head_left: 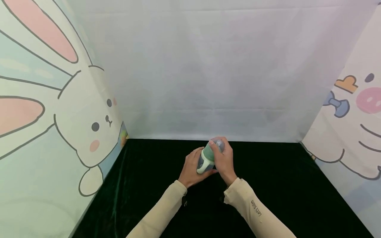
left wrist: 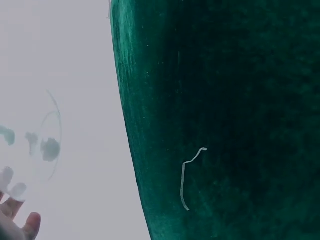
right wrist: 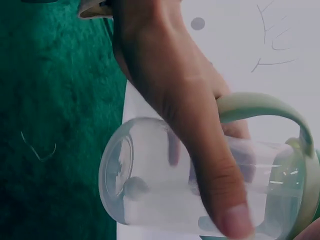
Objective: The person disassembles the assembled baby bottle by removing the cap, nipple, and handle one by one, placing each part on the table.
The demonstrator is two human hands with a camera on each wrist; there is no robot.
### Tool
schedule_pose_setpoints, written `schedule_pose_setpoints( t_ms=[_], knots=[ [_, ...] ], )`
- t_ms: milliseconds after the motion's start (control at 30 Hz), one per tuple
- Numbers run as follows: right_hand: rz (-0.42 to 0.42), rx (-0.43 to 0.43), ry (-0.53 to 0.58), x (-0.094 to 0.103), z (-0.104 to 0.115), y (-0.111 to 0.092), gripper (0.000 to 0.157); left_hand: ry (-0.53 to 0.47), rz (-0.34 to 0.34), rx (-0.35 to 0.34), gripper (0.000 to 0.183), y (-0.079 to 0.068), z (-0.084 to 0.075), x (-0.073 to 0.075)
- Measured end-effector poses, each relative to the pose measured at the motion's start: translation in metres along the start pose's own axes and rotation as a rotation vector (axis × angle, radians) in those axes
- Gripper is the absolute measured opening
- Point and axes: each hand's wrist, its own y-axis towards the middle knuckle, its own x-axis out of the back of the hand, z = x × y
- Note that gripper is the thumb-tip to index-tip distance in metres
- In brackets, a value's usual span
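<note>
Head view: bottle [head_left: 209,156] held up over the worktop [head_left: 291,178], left grip [head_left: 190,168] clamped round its body, right grip [head_left: 225,162] on the lid [head_left: 220,145]; it looks light, stiff and smooth, perhaps slippery, so body or handle [right wrist: 260,104] should hold best; worktop spreads left and right, white wall [head_left: 208,72] rising at its far edge

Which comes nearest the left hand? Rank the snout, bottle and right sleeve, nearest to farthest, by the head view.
1. Bottle, held in the left hand.
2. Right sleeve, to that hand's right.
3. Snout, printed, at far right.
</note>
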Motion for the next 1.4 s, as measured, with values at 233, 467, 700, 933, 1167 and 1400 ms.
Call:
schedule_pose_setpoints(
  t_ms=[233,467,700,933,1167,1400],
  knots=[
    [-0.013,0.009,0.079,-0.003,-0.006,0.001,0.024,-0.126,0.007,0.0,0.082,-0.002,0.0,-0.005],
    [0.058,-0.028,0.157,-0.005,-0.009,0.005,0.024,-0.25,0.02,0.14,0.066,-0.009,-0.004,-0.006],
    [0.057,-0.144,0.143,0.0,-0.021,0.014,0.026,-0.253,0.042,0.19,0.065,-0.011,-0.004,-0.013],
    [-0.024,-0.258,0.173,0.005,-0.025,0.023,0.037,-0.177,0.065,0.165,0.068,-0.015,0.001,-0.016],
    [-0.046,-0.216,0.152,0.019,-0.026,0.032,0.032,-0.164,0.097,0.173,0.067,-0.014,0.003,-0.016],
    [-0.141,-0.241,0.209,0.054,-0.032,0.047,0.011,-0.105,0.119,0.173,0.067,-0.018,0.014,-0.011]
  ],
)
